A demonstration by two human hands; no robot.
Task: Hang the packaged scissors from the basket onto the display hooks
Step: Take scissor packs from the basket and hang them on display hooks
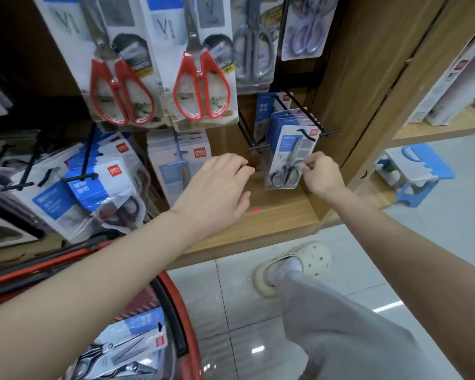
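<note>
Several packaged scissors point(126, 352) lie in the red basket point(196, 357) at the lower left, partly hidden behind the left forearm. Above the basket, blue-and-white packs point(93, 187) hang crowded on black pegs, and higher up hang two packs of red-handled scissors point(200, 86). The left hand point(217, 187) reaches over the wooden shelf point(272, 215), palm down; its grip is loose and holds nothing that can be seen, though the fingertips are out of sight past the knuckles. Just to its right, a row of scissor packs hangs on a black display hook point(307, 135). The front pack point(287, 160), holding black-handled scissors, sits at the outer end of that hook. The right hand point(322, 174) has a narrow grip on this pack, pinching its right edge between thumb and fingers. Below, a foot in a cream clog point(299, 266) stands on the tiled floor, and a blue stool point(414, 171) sits at the far right.
</note>
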